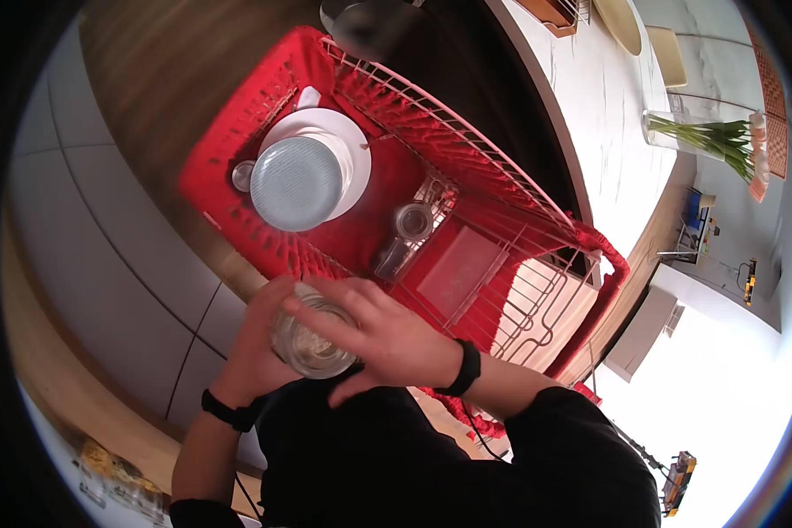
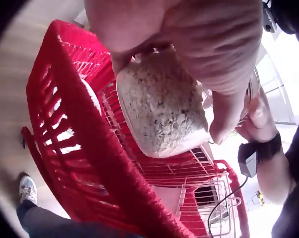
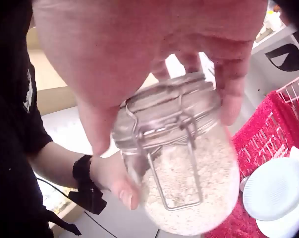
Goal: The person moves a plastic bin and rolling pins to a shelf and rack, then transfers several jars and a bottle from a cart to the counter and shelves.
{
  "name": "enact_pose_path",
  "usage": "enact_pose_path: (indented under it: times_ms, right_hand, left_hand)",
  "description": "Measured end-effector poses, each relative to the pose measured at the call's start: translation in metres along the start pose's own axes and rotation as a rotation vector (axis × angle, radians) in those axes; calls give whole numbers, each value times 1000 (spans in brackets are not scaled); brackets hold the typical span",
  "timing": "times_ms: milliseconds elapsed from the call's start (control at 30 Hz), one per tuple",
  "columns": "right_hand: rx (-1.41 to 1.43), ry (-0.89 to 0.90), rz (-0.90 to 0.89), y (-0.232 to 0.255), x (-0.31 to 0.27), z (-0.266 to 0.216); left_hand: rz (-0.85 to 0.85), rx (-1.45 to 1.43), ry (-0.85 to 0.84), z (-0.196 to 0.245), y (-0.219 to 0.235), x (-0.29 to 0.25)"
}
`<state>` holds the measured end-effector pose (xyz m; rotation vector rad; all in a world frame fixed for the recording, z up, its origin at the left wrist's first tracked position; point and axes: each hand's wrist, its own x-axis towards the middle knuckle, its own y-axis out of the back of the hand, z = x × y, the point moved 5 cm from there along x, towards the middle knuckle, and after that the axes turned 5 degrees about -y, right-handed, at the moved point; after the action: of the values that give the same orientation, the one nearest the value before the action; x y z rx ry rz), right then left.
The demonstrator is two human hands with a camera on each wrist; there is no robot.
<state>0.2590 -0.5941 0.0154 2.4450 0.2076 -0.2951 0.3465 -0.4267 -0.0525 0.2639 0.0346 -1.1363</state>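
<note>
A clip-top glass jar (image 3: 189, 173) of pale flakes, likely oats, is held up in front of the body, tilted. My left hand (image 1: 253, 348) grips the jar's body, its palm and fingers close to the camera in the left wrist view. From above, my right hand (image 1: 392, 339) spans the lid (image 3: 164, 111), thumb on one side and fingers on the other. The wire clasp (image 3: 176, 198) hangs down the front of the glass. Behind the jar stands a red-lined shopping cart (image 1: 238, 132).
Inside the cart are a light blue plate (image 1: 297, 185) over a white plate (image 1: 358, 154), and another glass jar (image 1: 414, 222). Grey cabinets (image 1: 150, 273) flank it on one side. A white counter (image 1: 590, 97) carries a vase of flowers (image 1: 700, 132).
</note>
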Motion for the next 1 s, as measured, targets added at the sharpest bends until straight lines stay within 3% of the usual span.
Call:
enact_pose_path:
  times_ms: [67,100,133,233,267,333,400,433,533,633,733,800,933,1000]
  right_hand:
    - [196,0,181,19,3,27]
    - [215,-61,270,13,2,66]
    - [344,-432,364,-1,3,112]
    - [-308,-820,581,-62,-14,280]
    - [-306,-809,578,-70,-11,291]
    - [-273,-1264,325,-97,-20,322]
    - [-167,-1327,287,-118,-24,337]
    - [-66,-1396,260,-130,-24,344]
    - [-131,-1425,332,-144,-22,356]
    - [-225,-1410,375,-143,-27,371]
    - [-254,-1376,366,-132,-32,364]
    - [-270,-1318,408,-116,-39,346]
    - [-417,-1162,431,-75,-56,301]
    - [-580,-958,398,-51,-61,271]
  left_hand:
    - [36,59,-16,-9,4,-15]
    - [70,118,-34,-13,8,-23]
    - [70,116,-26,-18,9,-30]
    - [104,-134,0,-20,13,-47]
    - [174,-221,103,-15,18,-58]
    - [256,-305,218,-7,29,-74]
    - [286,70,239,-4,45,-89]
    - [298,75,250,-8,48,-102]
    - [375,209,267,-22,50,-146]
    - [560,16,382,-42,46,-187]
    - [550,75,539,-56,37,-214]
    - [633,-155,634,-60,25,-222]
    - [777,-186,523,-47,20,-248]
    - [800,-187,391,-24,21,-266]
